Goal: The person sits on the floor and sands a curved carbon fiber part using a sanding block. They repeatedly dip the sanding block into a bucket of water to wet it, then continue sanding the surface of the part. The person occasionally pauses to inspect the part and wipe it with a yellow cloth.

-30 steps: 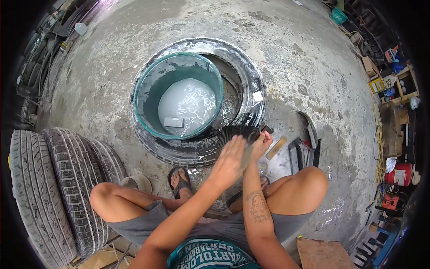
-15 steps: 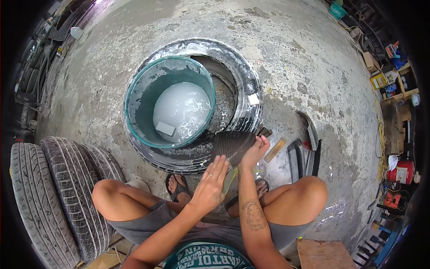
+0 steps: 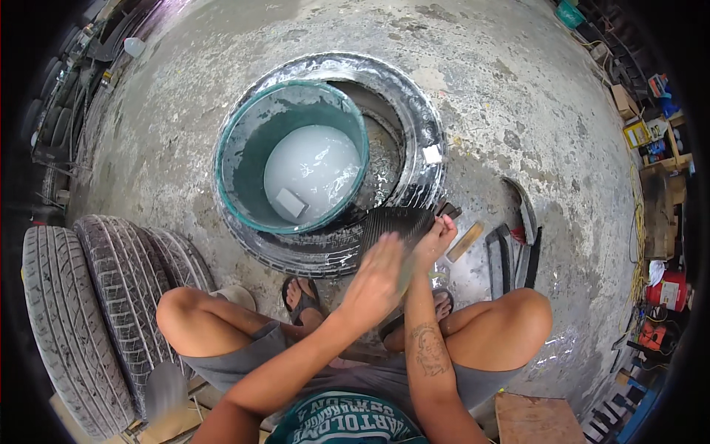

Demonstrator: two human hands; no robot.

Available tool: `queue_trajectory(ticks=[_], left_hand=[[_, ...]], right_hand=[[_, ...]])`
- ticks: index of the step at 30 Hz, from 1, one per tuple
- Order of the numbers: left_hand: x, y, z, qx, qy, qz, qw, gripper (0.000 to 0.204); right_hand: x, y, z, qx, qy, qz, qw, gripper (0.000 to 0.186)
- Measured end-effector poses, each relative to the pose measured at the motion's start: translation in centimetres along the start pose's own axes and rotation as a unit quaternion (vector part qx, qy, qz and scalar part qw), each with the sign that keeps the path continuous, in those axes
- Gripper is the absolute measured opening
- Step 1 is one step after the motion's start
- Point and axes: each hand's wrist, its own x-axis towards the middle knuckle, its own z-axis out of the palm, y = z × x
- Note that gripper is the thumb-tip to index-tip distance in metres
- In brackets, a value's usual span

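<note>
My right hand [image 3: 435, 240] grips the edge of a black ribbed rubber piece [image 3: 390, 222] at the front of a wet tire [image 3: 414, 126] lying flat. My left hand [image 3: 375, 277], blurred, lies with fingers stretched out on that piece, a thin greenish thing partly showing beside it, mostly hidden. Inside the tire ring stands a green tub [image 3: 225, 148] of milky water [image 3: 318, 166], with a pale block [image 3: 291, 202] in it. A small white square [image 3: 432, 154] sits on the tire's right side. A wooden block [image 3: 464, 240] and several black curved strips [image 3: 523, 200] lie to the right.
Upright tires [image 3: 70, 318] stand left of my knee, with a blurred grey shape [image 3: 166, 388] before them. A plywood board [image 3: 536, 418] is at lower right. Along the right lie a red container [image 3: 669, 288], yellow cord [image 3: 634, 244] and shelving; clutter lines the far left.
My left hand moved back toward me, then forward again along the black piece. My right hand keeps its grip. The blurred grey shape has appeared at lower left. The view has shifted slightly.
</note>
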Motion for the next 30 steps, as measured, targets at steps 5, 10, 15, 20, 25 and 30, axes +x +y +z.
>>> queue_trajectory(ticks=[5, 10, 15, 20, 25, 30], left_hand=[[6.0, -1.4, 2.8, 0.008, 0.016, 0.010, 1.000, 0.071], [-1.2, -1.0, -0.3, -0.060, 0.011, 0.017, 0.998, 0.070], [6.5, -4.0, -1.2, -0.211, 0.014, -0.028, 0.977, 0.051], [4.8, -3.8, -4.4, -0.223, 0.143, -0.031, 0.964, 0.056], [0.4, -2.1, -1.2, -0.059, 0.038, -0.013, 0.997, 0.068], [1.6, -1.3, 1.5, 0.005, 0.077, -0.024, 0.997, 0.059]], right_hand=[[-0.6, 1.7, -0.2, 0.021, -0.028, -0.030, 0.999, 0.021], [0.7, 0.4, -0.8, 0.003, 0.012, -0.004, 1.000, 0.021], [0.1, 0.0, 0.5, -0.014, -0.006, -0.006, 1.000, 0.020], [1.1, -0.4, 0.2, 0.028, 0.022, 0.002, 0.999, 0.020], [1.6, 0.4, 0.0, -0.028, 0.025, -0.018, 0.999, 0.018], [1.1, 0.8, 0.1, -0.044, 0.024, -0.017, 0.999, 0.018]])
